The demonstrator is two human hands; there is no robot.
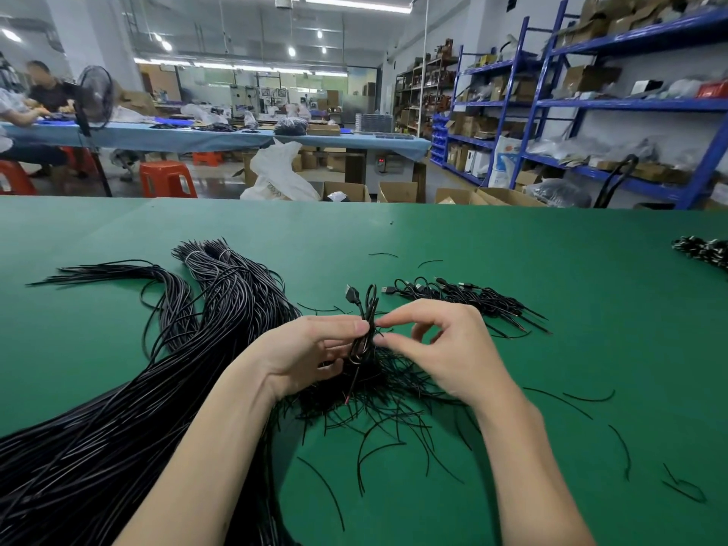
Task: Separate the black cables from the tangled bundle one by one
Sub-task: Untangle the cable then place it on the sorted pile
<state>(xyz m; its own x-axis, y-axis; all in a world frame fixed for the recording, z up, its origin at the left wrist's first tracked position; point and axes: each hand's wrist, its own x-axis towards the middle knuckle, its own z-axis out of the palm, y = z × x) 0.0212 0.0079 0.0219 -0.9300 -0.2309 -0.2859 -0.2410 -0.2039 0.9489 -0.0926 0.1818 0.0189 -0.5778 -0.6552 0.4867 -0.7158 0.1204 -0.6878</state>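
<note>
A coiled black USB cable (364, 309) stands upright between my hands over the green table (512, 250). My left hand (311, 348) grips its coil from the left, thumb across the strands. My right hand (437, 340) pinches a thin tie or strand at the coil's middle with thumb and forefinger. A large tangled bundle of long black cables (130, 388) sweeps from the lower left to the far left. A small pile of separated coiled cables (465, 297) lies behind my right hand.
Loose short black offcuts (378, 419) litter the table under and right of my hands. Another dark cable bunch (705, 250) lies at the far right edge. Beyond the table are boxes, red stools, blue shelving and seated people at another bench.
</note>
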